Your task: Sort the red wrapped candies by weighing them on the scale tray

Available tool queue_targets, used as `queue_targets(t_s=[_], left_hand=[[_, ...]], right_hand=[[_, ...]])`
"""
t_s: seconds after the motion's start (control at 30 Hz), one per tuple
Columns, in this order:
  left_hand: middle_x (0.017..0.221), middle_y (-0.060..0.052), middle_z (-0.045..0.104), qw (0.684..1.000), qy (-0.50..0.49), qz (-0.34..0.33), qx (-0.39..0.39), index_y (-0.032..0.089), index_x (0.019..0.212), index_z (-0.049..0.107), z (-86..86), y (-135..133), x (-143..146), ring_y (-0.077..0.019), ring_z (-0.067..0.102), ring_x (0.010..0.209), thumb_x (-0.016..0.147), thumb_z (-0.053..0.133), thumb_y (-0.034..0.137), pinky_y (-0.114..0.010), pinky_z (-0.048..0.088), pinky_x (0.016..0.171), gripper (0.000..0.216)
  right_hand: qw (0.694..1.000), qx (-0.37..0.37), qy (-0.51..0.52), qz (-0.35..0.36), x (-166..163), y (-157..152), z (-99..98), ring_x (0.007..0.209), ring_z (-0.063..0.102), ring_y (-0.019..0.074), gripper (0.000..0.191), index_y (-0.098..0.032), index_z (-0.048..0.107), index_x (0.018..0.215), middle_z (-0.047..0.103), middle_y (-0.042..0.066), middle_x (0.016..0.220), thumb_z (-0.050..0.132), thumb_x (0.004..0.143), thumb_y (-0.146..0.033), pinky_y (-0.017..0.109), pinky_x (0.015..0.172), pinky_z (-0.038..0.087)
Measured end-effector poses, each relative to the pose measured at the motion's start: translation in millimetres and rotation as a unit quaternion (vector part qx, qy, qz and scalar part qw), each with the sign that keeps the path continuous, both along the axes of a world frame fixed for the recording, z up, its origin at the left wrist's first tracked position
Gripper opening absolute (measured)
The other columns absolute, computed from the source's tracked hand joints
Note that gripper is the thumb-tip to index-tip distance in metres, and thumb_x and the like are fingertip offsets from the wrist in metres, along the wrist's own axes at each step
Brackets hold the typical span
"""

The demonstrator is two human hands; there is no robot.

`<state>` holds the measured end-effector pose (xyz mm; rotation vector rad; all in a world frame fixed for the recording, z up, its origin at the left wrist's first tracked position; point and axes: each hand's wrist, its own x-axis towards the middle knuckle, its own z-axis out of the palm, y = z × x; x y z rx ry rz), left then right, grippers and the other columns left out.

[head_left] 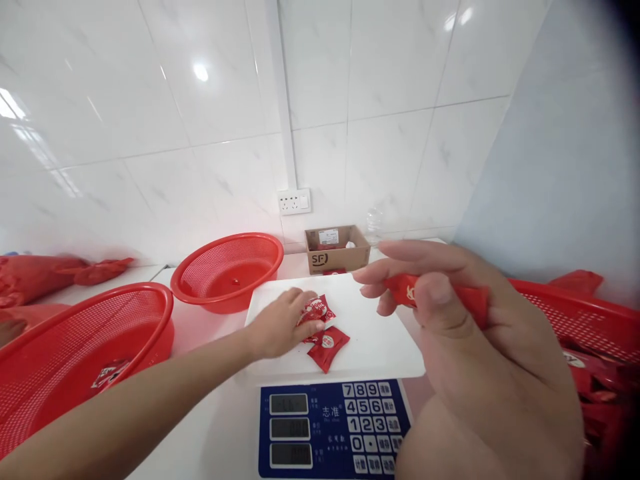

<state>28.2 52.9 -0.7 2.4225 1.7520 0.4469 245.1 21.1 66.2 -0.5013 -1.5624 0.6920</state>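
A right hand [490, 353] pinches a red packet [476, 304] between thumb and fingers at 3 o'clock of a scale's white pan [380, 347], while the left hand [283, 325] curls over printed packets [319, 309] near the pan's middle; whether it grips them or merely rests there, one cannot tell. A loose packet [329, 347] lies at the left hand's 4 o'clock. Good handling here likely means a light pinch that spares the wrapper, packets kept well inside the pan's edge, and no palm pressing down whenever the display [289, 404], too faint to read, is consulted. Mesh baskets at 9 o'clock [168, 313], 11 o'clock [276, 259] and 3 o'clock [580, 308] crowd the surface [200, 420], so short, level hand paths seem wisest.
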Motion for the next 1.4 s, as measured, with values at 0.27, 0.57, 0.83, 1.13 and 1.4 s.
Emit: queue_targets(t_s=[0.27, 0.57, 0.83, 1.13, 1.4], left_hand=[[0.104, -0.012, 0.058, 0.987, 0.157, -0.025, 0.030, 0.017, 0.118, 0.049, -15.0, -7, 11, -0.0279, 0.054, 0.093, 0.087, 0.032, 0.059, -0.043, 0.044, 0.080, 0.055], [0.099, -0.006, 0.055, 0.996, 0.092, -0.012, 0.013, 0.021, 0.100, 0.051, -17.0, -10, 6, -0.0185, 0.058, 0.082, 0.093, 0.036, 0.029, -0.031, 0.048, 0.068, 0.019], [0.097, -0.003, 0.054, 0.985, -0.016, 0.107, 0.137, 0.022, 0.093, 0.051, 4.6, 19, -58, -0.0164, 0.059, 0.080, 0.090, 0.040, 0.028, -0.030, 0.047, 0.072, 0.012], [0.118, -0.012, 0.046, 0.960, 0.029, 0.253, 0.114, 0.018, 0.098, 0.056, 21.5, 52, -121, -0.0243, 0.059, 0.093, 0.089, 0.039, 0.038, -0.037, 0.050, 0.075, 0.028], [0.141, -0.012, 0.037, 0.998, 0.005, 0.026, 0.055, 0.021, 0.121, 0.050, -11.8, 33, -29, -0.0277, 0.035, 0.128, 0.088, 0.039, 0.051, -0.046, 0.033, 0.103, 0.046]], right_hand=[[1.000, 0.004, -0.003, 0.007, 0, 1, -1.3, 0.079, 0.063, 0.0158, 0.022, -0.031, 0.061, 0.105, 0.068, 0.003, 0.088, 0.043, 0.092, -0.031, 0.032, 0.066, 0.053], [0.999, -0.020, 0.035, -0.018, -8, -9, 0.9, 0.076, 0.062, 0.0164, 0.019, -0.029, 0.063, 0.101, 0.068, 0.002, 0.085, 0.046, 0.091, -0.031, 0.033, 0.067, 0.052], [1.000, -0.010, 0.015, 0.004, 0, -5, 0.5, 0.076, 0.062, 0.0185, 0.021, -0.030, 0.062, 0.102, 0.068, 0.004, 0.087, 0.047, 0.089, -0.036, 0.036, 0.064, 0.052], [1.000, -0.011, 0.010, -0.006, 0, -8, 2.0, 0.074, 0.062, 0.0179, 0.019, -0.030, 0.063, 0.099, 0.068, 0.003, 0.086, 0.049, 0.089, -0.035, 0.034, 0.062, 0.052], [1.000, -0.003, 0.002, -0.004, 0, -5, 0.5, 0.074, 0.063, 0.0178, 0.020, -0.031, 0.064, 0.101, 0.069, 0.003, 0.087, 0.048, 0.089, -0.036, 0.034, 0.063, 0.052]])
